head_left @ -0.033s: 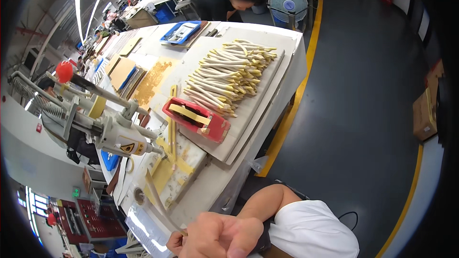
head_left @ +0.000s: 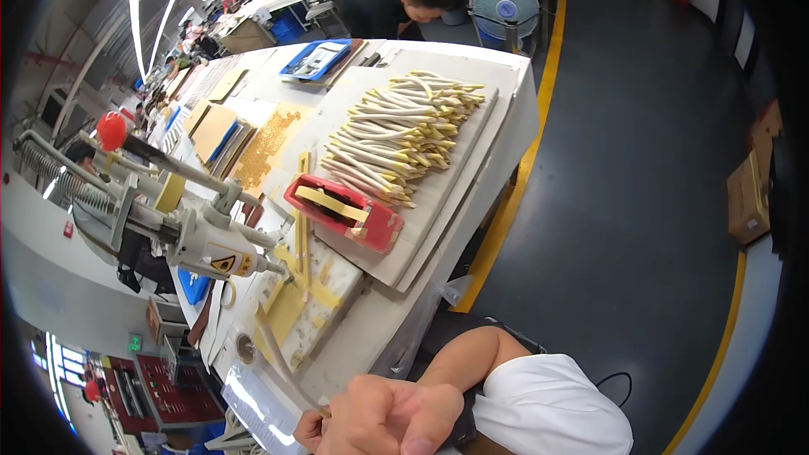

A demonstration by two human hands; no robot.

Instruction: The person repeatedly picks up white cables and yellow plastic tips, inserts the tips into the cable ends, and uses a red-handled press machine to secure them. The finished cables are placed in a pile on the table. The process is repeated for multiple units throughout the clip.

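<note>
At the lower edge my right hand (head_left: 383,413) is closed, its bare forearm coming in from the right below a white sleeve. One end of a thin cream cord (head_left: 282,362) goes in at its fingers; the other end slants up toward the marble slab (head_left: 324,320). Fingertips (head_left: 308,428) show beside the fist at the cord's end, but whether they belong to my left hand I cannot tell. The rest of the left hand is hidden. Above the slab stands a press-like machine (head_left: 215,244) with a red knob; yellow tape strips (head_left: 282,312) lie under its tip.
A red tape dispenser (head_left: 345,211) sits beside a pile of cream cords with yellow ends (head_left: 404,135) on a grey board. Farther back are a blue tray (head_left: 316,59) and a person (head_left: 379,0) bending near a fan (head_left: 506,10). Cartons (head_left: 750,198) stand at the right wall.
The whole view has shifted very slightly. The bending person's head has moved a little; my hand and the cord hold the same pose.
</note>
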